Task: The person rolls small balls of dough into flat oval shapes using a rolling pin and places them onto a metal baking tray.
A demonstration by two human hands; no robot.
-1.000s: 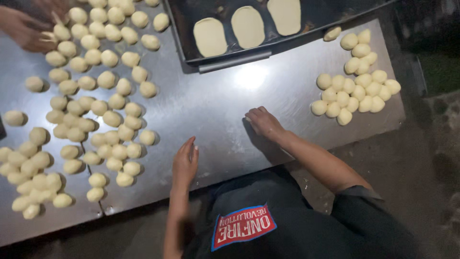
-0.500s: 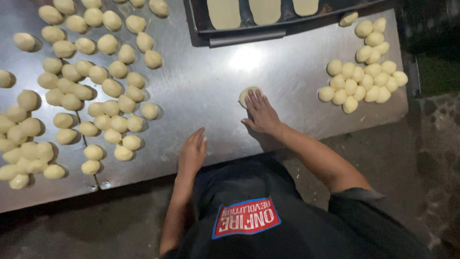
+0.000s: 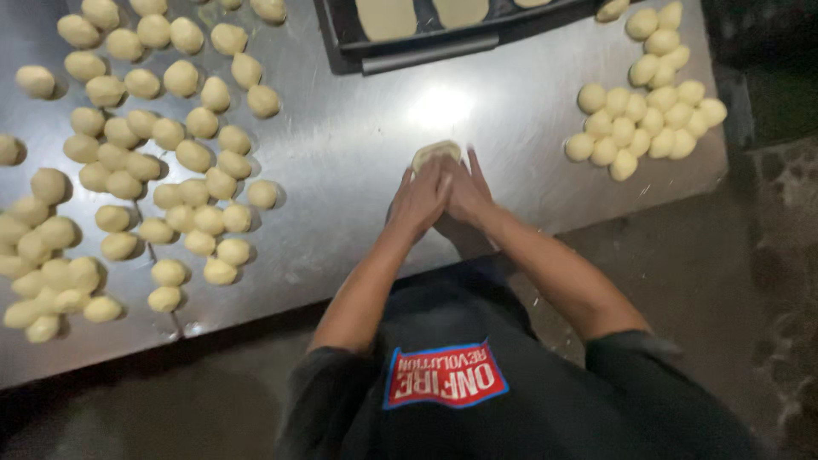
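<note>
Both hands meet at the centre of the frame on the steel counter (image 3: 341, 170). The left hand (image 3: 417, 200) and right hand (image 3: 469, 194) lie side by side, fingers extended and flat, pressing down on one pale dough piece (image 3: 435, 154) — only its far edge shows past the fingertips. Neither hand curls around it. In the left half of the frame lies a wide spread of round dough balls (image 3: 162, 162); a tighter cluster of balls (image 3: 648, 94) sits at upper right. At the top edge a dark baking tray (image 3: 417, 53) holds flattened oval dough pieces (image 3: 385, 17). At the bottom — on the person's dark shirt — is a red rectangular patch (image 3: 443, 377) with a blue border and white lettering.
</note>
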